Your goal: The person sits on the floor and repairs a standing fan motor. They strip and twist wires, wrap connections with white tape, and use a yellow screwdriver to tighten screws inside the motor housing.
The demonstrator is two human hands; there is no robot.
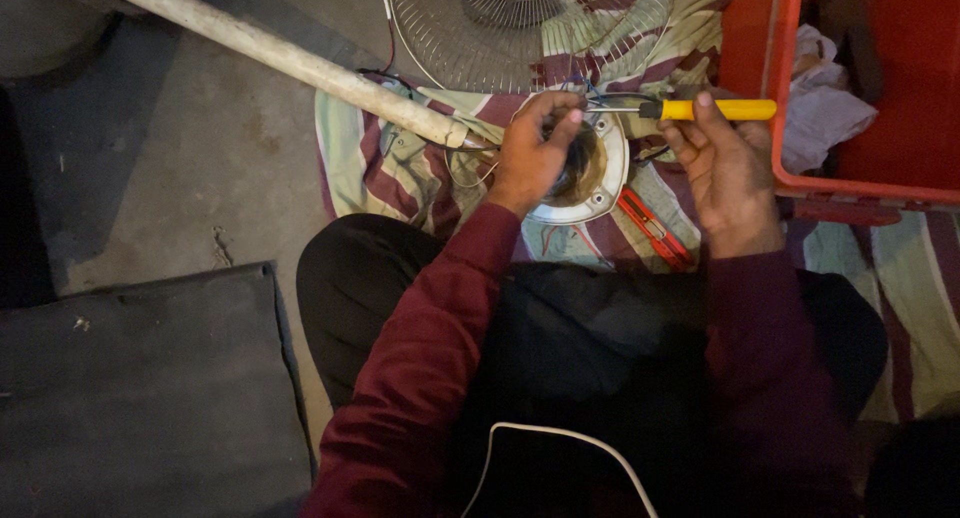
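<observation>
Motor housing (592,173) gripped by left hand (533,148); right hand (728,163) clamped on screwdriver (715,109). Could slip off sideways, nicking wires (590,90) or fingers.

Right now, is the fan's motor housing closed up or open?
Open: the round white housing shows its dark inside and loose wires, with the left hand in it. The wire guard lies apart.

Hidden / cut off
Fan grille (530,28) cropped at top; motor housing (590,173) inside mostly hidden by left hand (530,153); wires too small to tell.
</observation>
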